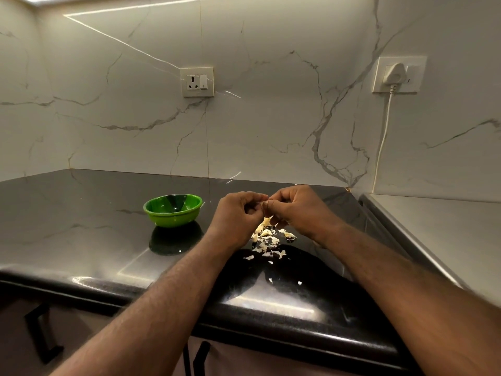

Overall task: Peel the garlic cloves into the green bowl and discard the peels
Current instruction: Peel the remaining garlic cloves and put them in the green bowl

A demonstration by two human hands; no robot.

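**Above the peel pile, one clove pinched between both hands**

Between our fingertips, just over the dark surface, sits the garlic clove. Our fingers cover it almost wholly, so we cannot tell how much skin it keeps. Our left hand and right hand meet thumb to thumb, fingers curled tight, each pinching its side of the clove.

We judge the clove light, small and firm. It should stand a hard pinch, though bared flesh may turn tacky and slip. The skin looks dry and papery and likely tears in flakes, so we would hold the clove by its ends and lift the skin with a nail at the root end.

Directly below our hands lie the peels, pale scraps scattered toward the surface's front edge. They are nearly weightless and will drift, so sweeping them together should serve better than picking. The green bowl stands to the left, apart from the pile. We cannot make out any cloves inside it.
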